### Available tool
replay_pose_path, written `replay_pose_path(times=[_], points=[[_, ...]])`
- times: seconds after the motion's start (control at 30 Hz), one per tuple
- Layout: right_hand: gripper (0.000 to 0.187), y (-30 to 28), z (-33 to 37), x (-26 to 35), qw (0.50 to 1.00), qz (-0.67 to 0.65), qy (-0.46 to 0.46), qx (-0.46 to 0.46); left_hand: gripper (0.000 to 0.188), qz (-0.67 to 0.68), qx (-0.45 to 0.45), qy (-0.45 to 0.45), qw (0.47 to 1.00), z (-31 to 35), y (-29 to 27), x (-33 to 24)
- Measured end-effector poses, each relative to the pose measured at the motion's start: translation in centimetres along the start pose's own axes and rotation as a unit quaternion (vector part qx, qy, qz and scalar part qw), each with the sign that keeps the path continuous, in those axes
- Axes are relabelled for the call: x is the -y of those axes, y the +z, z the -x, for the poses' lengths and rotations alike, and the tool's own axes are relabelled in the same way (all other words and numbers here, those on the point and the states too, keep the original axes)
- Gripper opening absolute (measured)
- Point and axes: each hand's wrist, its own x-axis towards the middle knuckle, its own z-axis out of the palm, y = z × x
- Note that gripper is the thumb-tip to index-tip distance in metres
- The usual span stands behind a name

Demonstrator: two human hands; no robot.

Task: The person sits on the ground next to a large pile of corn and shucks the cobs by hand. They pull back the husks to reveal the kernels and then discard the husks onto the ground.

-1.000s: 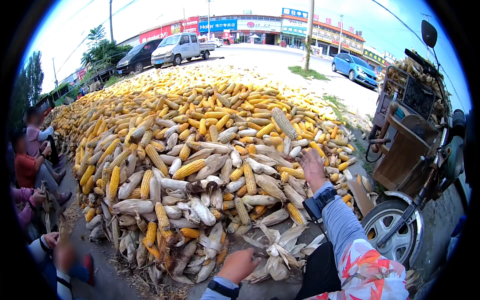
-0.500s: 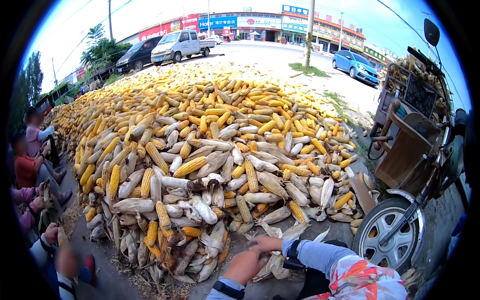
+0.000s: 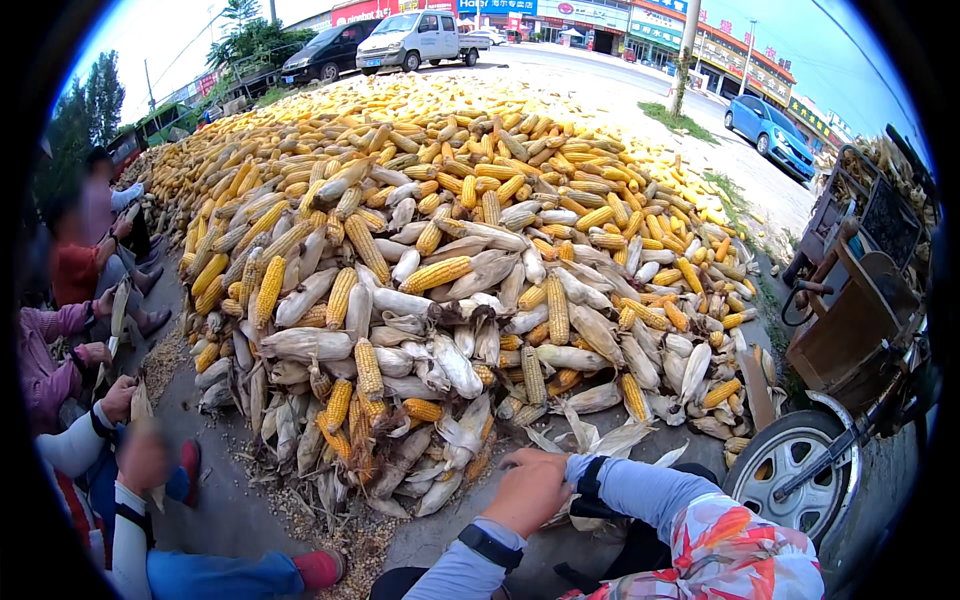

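Note:
My left hand (image 3: 524,496) and my right hand (image 3: 538,459) are together in front of me, at the near foot of a big heap of corn ears (image 3: 440,275). Both are closed, the left with its back toward me and its fingers curled under. Pale dry husk (image 3: 588,517) shows below my right wrist, at the hands; whether an ear is inside it is hidden. More husk leaves (image 3: 598,432) spread just beyond my right wrist. Bare yellow ears (image 3: 368,368) and ears still in whitish husks (image 3: 305,345) lie mixed on the heap's near slope.
Along the left edge several people sit by the heap, one with a white-sleeved arm (image 3: 128,540) holding a husked ear. Loose kernels (image 3: 350,545) litter the ground. At right stands a cargo tricycle with its front wheel (image 3: 795,475). Parked vehicles, including a blue car (image 3: 768,135), are beyond.
The view has shifted left and down, showing more of the neighbour's legs and a red shoe. My hands have drawn closer together, the left now covering part of the right.

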Motion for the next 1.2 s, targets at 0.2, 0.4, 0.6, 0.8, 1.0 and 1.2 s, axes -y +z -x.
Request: replay_pose_path(times=[0.2, 0.4, 0.6, 0.8, 1.0, 1.2], points=[[0.036, 0.3, -5.3, 1.6, 0.991, -0.042, 0.092, -0.088, 0.025, 0.004, -0.025, -0.023, 0.999, 1.0, -0.7, 1.0], [0.035, 0.5, -11.6, 2.0, 0.980, -0.022, 0.035, -0.194, 0.025, 0.035, -0.118, -0.062, 0.991, 0.5, -2.1, 1.9], [0.043, -0.4, -17.9, 6.4, 0.940, 0.075, -0.104, -0.316, 0.029, 0.097, -0.321, -0.040, 0.941, 0.0, -4.5, 3.0], [0.052, -0.7, -23.5, 8.9, 0.940, 0.099, -0.087, -0.315, 0.032, 0.109, -0.407, -0.051, 0.905, 0.3, -6.5, 4.1], [0.055, -0.3, -26.3, 7.5, 0.930, 0.086, -0.085, -0.348, 0.030, 0.125, -0.403, -0.059, 0.905, 0.2, -6.6, 4.8], [0.049, -0.8, -25.5, 7.4, 0.923, 0.004, -0.065, -0.379, 0.028, 0.121, -0.404, -0.058, 0.905, 0.1, -6.3, 4.4]])
